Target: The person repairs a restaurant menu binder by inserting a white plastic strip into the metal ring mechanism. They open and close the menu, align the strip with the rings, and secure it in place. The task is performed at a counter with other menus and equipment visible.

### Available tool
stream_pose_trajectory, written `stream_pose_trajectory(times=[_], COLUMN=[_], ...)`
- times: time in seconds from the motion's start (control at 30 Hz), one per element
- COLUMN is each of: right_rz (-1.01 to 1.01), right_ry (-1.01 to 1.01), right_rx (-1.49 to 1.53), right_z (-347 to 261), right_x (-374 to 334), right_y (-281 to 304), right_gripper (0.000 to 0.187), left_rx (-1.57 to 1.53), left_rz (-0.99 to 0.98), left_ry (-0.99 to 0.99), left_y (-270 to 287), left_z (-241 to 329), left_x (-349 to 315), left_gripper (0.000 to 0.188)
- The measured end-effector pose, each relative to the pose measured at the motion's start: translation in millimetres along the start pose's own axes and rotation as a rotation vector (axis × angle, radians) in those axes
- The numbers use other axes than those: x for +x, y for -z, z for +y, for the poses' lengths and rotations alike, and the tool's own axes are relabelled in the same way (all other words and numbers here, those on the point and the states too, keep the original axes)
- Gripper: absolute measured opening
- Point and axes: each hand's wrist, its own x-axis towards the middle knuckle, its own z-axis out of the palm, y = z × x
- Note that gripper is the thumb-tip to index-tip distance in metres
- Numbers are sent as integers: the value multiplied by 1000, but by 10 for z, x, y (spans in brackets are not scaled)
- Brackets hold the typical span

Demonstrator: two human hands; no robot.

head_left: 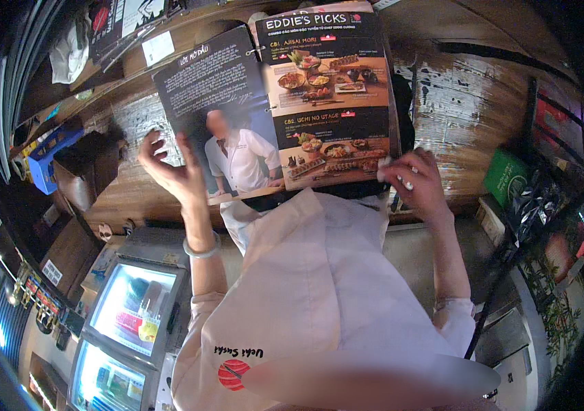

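Note:
A ring-bound menu (264, 109) lies open on the wooden table in front of me. Its dark left page (199, 82) carries pale writing and a photo of a person in white, while the right page (336, 157) shows pictures of food platters. By the left page's outer edge is my left hand (172, 168), open, fingers spread and holding nothing; a pale bracelet (203, 248) circles that wrist. My right hand (418, 181) is at the right page's lower corner, fingers curled around a small crumpled white wad that looks like tissue.
A brown box (86, 168) and a blue box (48, 161) stand at the left. Glass-front fridges (134, 308) are at lower left. To the right are a green box (506, 177) and a black plastic bag (538, 205). A white cloth (70, 55) lies at far left.

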Motion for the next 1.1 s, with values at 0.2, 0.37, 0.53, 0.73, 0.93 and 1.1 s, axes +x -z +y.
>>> stream_pose_trajectory(times=[0.2, 0.37, 0.53, 0.73, 0.93, 1.1], right_rz=[-89, 142, 218, 296, 320, 393], right_ry=[-216, -298, -307, -304, -335, -268], right_rx=[272, 368, 267, 260, 242, 261], right_z=[-193, -182, -73, 7, 8, 27], right_x=[3, -18, 8, 75, 105, 154], right_y=[456, 749, 686, 652, 624, 553], right_gripper=[17, 16, 18, 16, 16, 15], left_rx=[-363, -99, -241, -389, -392, -688], left_rz=[-822, -803, -694, -781, -768, -500], left_ry=[-471, -852, -739, -525, -521, -433], left_y=[-450, -868, -844, -680, -610, -462], left_z=[1800, 2152, 2234, 2433, 2424, 2255], left_x=[-217, -789, -729, -464, -464, -483], left_gripper=[57, 60, 32, 30, 34, 38])
